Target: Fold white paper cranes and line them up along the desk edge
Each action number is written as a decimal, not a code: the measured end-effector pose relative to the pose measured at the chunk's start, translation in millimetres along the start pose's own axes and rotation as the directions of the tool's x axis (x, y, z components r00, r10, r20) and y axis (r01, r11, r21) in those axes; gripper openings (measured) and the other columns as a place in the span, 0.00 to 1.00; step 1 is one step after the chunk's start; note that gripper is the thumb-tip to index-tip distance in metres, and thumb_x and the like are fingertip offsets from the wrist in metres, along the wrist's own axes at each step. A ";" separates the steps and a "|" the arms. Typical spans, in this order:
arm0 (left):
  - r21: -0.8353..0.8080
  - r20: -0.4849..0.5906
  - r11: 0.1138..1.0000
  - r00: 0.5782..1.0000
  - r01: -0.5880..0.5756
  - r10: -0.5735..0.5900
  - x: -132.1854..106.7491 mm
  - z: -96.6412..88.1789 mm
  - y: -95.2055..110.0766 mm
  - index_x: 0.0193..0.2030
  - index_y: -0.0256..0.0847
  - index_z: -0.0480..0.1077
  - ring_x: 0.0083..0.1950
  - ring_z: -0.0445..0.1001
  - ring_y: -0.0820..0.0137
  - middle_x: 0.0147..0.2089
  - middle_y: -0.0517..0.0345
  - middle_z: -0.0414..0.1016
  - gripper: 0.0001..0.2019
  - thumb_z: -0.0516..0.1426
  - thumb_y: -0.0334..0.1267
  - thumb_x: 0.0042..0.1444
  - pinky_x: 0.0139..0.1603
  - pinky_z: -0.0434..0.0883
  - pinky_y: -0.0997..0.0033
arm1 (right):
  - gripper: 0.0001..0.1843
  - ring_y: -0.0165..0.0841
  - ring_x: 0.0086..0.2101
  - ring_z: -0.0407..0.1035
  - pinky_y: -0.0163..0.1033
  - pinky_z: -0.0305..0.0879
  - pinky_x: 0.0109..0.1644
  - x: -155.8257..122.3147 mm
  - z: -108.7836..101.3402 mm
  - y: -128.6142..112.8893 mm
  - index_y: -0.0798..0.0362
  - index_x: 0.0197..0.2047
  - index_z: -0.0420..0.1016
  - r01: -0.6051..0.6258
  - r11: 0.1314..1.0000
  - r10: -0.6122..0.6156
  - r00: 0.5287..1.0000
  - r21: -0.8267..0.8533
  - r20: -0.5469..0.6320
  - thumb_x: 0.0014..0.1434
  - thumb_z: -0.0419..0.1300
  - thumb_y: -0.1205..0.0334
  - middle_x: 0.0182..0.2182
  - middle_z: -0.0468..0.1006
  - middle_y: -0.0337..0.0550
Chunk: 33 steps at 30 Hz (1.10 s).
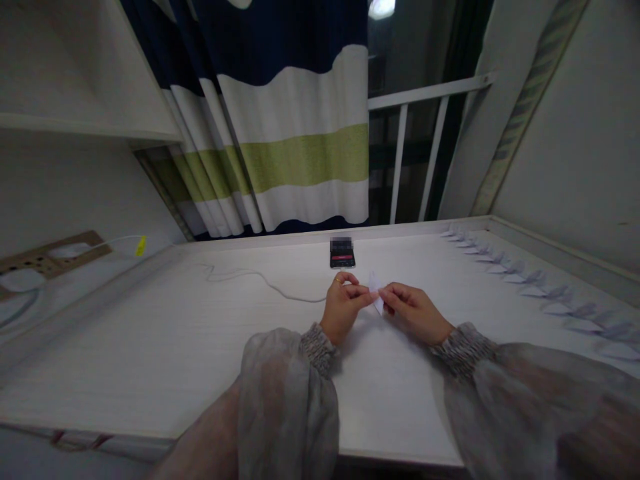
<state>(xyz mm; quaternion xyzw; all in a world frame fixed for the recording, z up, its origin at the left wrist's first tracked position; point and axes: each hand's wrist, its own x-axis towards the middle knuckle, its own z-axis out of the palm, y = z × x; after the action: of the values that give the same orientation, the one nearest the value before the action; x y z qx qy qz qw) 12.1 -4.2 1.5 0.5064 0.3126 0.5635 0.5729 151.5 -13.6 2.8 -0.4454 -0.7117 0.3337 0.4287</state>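
A small piece of folded white paper (375, 283) is held upright above the white desk, pinched from both sides. My left hand (345, 305) grips its left side between thumb and index finger, with a ring showing on one finger. On the other side, my right hand (411, 309) pinches the paper close to the left fingertips. Part of the paper is hidden behind the fingers, and its exact folded shape is too small to make out.
A phone (343, 253) lies just beyond my hands, and a white cable (280, 291) trails left across the desk (150, 353). Several folded paper pieces (533, 280) line the right edge. A socket panel (55, 257) is at left; a curtain (300, 133) hangs behind.
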 end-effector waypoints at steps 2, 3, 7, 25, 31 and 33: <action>0.021 -0.070 1.000 0.998 -0.001 0.002 1.0 0.3 -1.2 0.31 0.41 0.52 0.19 0.63 0.81 0.19 0.70 0.68 0.22 0.63 0.34 0.34 0.25 0.58 0.79 | 0.15 0.27 0.23 0.58 0.34 0.55 0.28 1.3 0.8 2.7 0.54 0.23 0.65 0.020 0.998 -0.022 0.999 -0.051 -0.039 0.53 0.49 0.53 0.19 0.64 0.36; 0.037 -0.102 0.999 0.995 -0.005 0.008 1.4 0.3 -1.7 0.31 0.41 0.52 0.19 0.63 0.81 0.19 0.69 0.68 0.22 0.63 0.34 0.34 0.25 0.58 0.79 | 0.13 0.28 0.24 0.59 0.34 0.55 0.29 1.9 1.3 4.2 0.54 0.25 0.66 0.033 0.997 -0.037 0.997 -0.070 -0.064 0.53 0.50 0.54 0.21 0.66 0.37; 0.108 -0.116 0.994 0.992 -0.025 0.038 1.2 0.0 -3.9 0.31 0.40 0.54 0.19 0.63 0.81 0.19 0.68 0.68 0.20 0.63 0.35 0.35 0.24 0.59 0.79 | 0.11 0.29 0.27 0.61 0.34 0.57 0.31 3.3 2.3 8.6 0.54 0.28 0.66 0.050 0.998 -0.054 0.993 -0.039 -0.107 0.51 0.53 0.55 0.24 0.67 0.38; -0.035 0.126 0.999 0.991 -0.035 0.039 -1.7 1.2 -2.7 0.33 0.36 0.70 0.28 0.67 0.78 0.31 0.59 0.69 0.12 0.62 0.35 0.38 0.34 0.65 0.73 | 0.15 0.25 0.22 0.59 0.33 0.56 0.29 2.2 1.0 -4.0 0.56 0.19 0.67 -0.250 0.714 0.158 0.968 0.654 0.198 0.39 0.64 0.53 0.19 0.67 0.36; -0.042 0.213 0.999 0.976 -0.028 0.037 -3.9 1.8 -0.9 0.27 0.36 0.72 0.28 0.66 0.76 0.34 0.59 0.64 0.07 0.61 0.35 0.39 0.31 0.66 0.72 | 0.15 0.24 0.22 0.59 0.33 0.56 0.29 2.3 3.9 1.5 0.56 0.21 0.70 -0.261 0.720 0.158 0.964 0.643 0.214 0.36 0.66 0.54 0.18 0.68 0.35; -0.050 0.169 0.998 0.985 -0.031 0.039 -3.3 1.2 -1.0 0.25 0.35 0.72 0.31 0.67 0.75 0.33 0.58 0.66 0.07 0.62 0.35 0.38 0.34 0.66 0.72 | 0.16 0.24 0.22 0.59 0.33 0.56 0.29 2.7 3.8 3.4 0.56 0.21 0.69 -0.226 0.757 0.171 0.974 0.613 0.147 0.36 0.65 0.52 0.18 0.68 0.35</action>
<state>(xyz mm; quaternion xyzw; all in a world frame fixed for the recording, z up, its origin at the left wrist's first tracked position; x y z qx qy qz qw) 12.9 -7.6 0.2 0.5443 0.2403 0.5355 0.5994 148.6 -10.1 -0.8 -0.3363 -0.5258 0.6126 0.4848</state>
